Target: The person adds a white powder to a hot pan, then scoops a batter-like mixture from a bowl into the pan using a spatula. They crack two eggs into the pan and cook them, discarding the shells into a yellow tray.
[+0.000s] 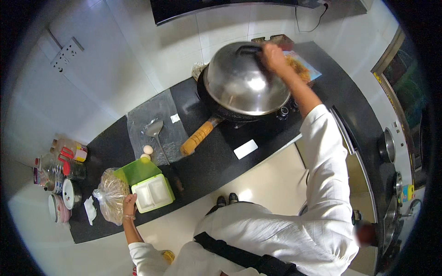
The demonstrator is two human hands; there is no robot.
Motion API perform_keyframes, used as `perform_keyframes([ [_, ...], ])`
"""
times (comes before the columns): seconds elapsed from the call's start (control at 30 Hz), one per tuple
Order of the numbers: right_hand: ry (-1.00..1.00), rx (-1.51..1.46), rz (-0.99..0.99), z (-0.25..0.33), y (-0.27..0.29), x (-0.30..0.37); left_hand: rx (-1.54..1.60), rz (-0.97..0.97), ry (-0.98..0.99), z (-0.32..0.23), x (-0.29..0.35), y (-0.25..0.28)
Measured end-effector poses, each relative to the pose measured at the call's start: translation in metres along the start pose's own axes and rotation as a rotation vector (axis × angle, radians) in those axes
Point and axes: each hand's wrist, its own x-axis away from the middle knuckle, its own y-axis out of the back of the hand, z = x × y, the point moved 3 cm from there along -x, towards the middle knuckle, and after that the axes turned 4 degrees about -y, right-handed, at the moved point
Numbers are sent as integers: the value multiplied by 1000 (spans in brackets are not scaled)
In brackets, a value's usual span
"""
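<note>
My right hand (274, 59) is closed around the dark handle of a domed steel wok lid (244, 83). The lid covers most of a black wok (202, 94) with a wooden handle (200, 136); whether its rim rests on the wok I cannot tell. Far to the left, my left hand (130, 205) has its fingers drawn together between a knotted clear plastic bag (113, 195) of pale brown food and a green-rimmed white divided box (153, 193). What those fingers hold, if anything, is hidden. A green lid (136, 170) lies against the box.
Two eggs (148, 150) and a metal spatula (156, 131) lie by a clear plastic sheet (138, 117). Nearer the counter's front edge is a white rectangular object (245, 149). Bottles (69, 149) and a white enamel pot (70, 194) stand far left. Stove knobs (282, 112) sit beside the wok.
</note>
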Motion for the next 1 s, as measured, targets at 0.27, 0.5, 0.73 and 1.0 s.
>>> perform_keyframes([
  [0.27, -212, 46, 17, -124, 94, 24, 60, 214, 125, -19, -5, -8],
  [0.5, -362, 128, 105, -272, 110, 119, 75, 129, 164, -38, 12, -22],
  [0.73, -821, 216, -47, -340, 133, 187, 281, -104, 39, -5, 38, -31],
  [1.0, -1059, 240, -61, -465, 121, 251, 468, -362, 68, -6, 111, -74],
])
